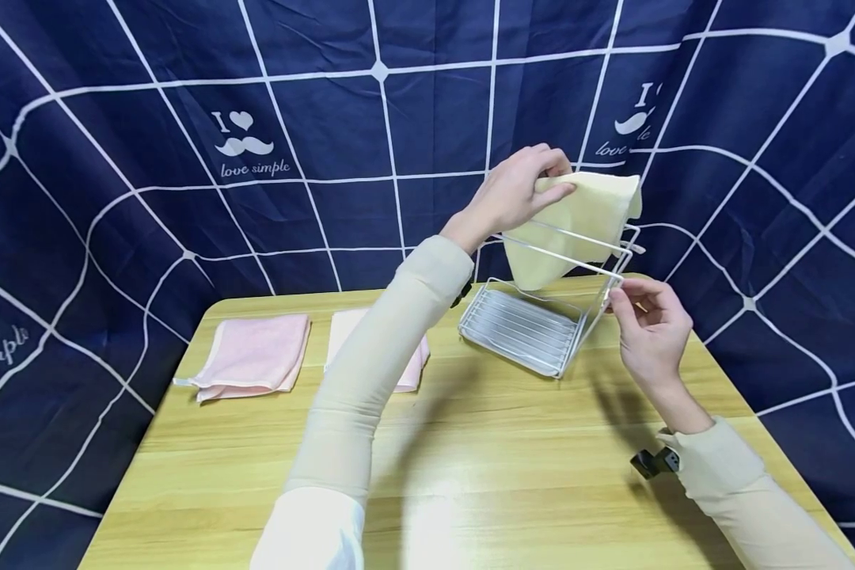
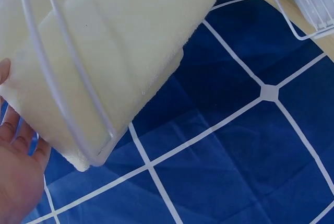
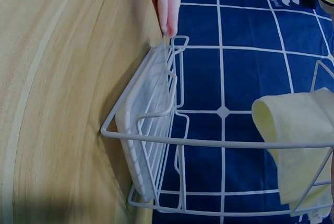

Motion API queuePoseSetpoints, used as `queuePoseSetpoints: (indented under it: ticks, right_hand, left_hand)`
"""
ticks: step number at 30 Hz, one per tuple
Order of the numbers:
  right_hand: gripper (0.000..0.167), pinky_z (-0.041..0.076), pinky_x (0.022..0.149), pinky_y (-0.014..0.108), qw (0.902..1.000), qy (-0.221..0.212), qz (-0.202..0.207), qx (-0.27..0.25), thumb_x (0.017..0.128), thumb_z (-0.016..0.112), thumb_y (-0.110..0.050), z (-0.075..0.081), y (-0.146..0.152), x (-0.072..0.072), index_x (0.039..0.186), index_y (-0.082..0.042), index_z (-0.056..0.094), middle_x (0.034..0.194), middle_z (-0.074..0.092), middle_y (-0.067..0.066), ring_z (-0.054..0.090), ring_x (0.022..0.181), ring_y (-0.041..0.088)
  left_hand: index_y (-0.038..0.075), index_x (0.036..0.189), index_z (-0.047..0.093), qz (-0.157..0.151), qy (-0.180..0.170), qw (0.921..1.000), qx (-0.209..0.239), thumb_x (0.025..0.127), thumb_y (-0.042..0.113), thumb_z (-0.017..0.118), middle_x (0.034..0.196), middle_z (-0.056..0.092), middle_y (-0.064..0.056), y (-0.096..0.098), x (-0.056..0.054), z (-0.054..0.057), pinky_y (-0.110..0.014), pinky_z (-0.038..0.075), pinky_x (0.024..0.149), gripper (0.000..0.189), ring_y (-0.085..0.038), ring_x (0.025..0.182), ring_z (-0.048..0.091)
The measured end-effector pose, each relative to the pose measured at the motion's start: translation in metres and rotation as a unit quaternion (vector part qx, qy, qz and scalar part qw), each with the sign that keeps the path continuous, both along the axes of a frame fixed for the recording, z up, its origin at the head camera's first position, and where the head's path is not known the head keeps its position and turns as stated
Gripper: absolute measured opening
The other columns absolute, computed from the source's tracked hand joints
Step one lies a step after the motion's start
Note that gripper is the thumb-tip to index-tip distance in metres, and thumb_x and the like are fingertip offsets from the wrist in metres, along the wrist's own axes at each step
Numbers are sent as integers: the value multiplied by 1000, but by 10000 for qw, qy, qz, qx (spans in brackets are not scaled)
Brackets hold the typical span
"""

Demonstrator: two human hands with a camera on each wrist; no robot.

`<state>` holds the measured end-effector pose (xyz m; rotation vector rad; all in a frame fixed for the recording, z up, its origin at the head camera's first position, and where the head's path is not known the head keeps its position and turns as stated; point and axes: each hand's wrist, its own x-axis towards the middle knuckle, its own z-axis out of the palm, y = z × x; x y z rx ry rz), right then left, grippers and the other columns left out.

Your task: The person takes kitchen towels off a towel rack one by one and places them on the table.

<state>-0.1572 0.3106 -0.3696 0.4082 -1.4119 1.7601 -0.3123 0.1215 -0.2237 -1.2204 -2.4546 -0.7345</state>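
A white wire rack (image 1: 590,323) stands toward the back right, with a white drip tray (image 1: 523,332) at its base. A pale yellow towel (image 1: 584,214) hangs over the rack's raised top bars, its lower part dangling above the tray. With thumb and fingers, my left hand (image 1: 516,190) pinches the towel's upper edge; the left wrist view shows the towel (image 2: 120,41) folded around the bars. My right hand (image 1: 651,332) grips the rack's near-right upright between thumb and curled fingers. In the right wrist view the towel (image 3: 302,135) hangs beyond the frame.
Two folded pink cloths lie on the wooden table (image 1: 513,467) to the left: one pink cloth (image 1: 256,352) near the left edge, another pink cloth (image 1: 413,368) partly behind my left forearm. A dark blue curtain (image 1: 313,134) with white lines surrounds the table's back and sides.
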Motion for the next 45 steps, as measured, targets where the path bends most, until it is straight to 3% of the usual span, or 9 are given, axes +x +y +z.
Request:
queuePoseSetpoints:
  ticks: [13,23,34,45]
  right_hand:
    - [14,58,67,18,10000,6,4,30,89,65,23,2,2,1,101,17,67,89,76,6,72,70,12]
    - [16,59,66,19,10000,-18,-30,24,88,66,23,0,1,2,101,14,69,89,76,6,71,69,13]
    - [14,58,66,19,10000,17,0,-11,89,67,22,0,2,2,102,16,68,88,77,6,72,70,12]
    - [15,58,65,20,10000,20,20,-7,89,64,24,1,0,3,101,18,67,88,77,7,72,70,12]
  left_hand:
    - [18,113,69,-17,-268,9993,251,106,41,64,102,55,7,-14,11,10,-19,41,90,24,-7,98,50]
    - [15,111,70,-235,81,9978,619,105,37,66,99,55,5,-29,15,9,-21,39,85,23,-8,95,49]
    - [13,110,73,-390,80,9928,1126,103,32,69,95,55,4,-45,14,16,-21,37,80,21,-9,88,49]
    - [10,109,74,-562,223,9891,1344,103,29,70,93,55,3,-58,24,25,-21,36,78,21,-10,85,47]
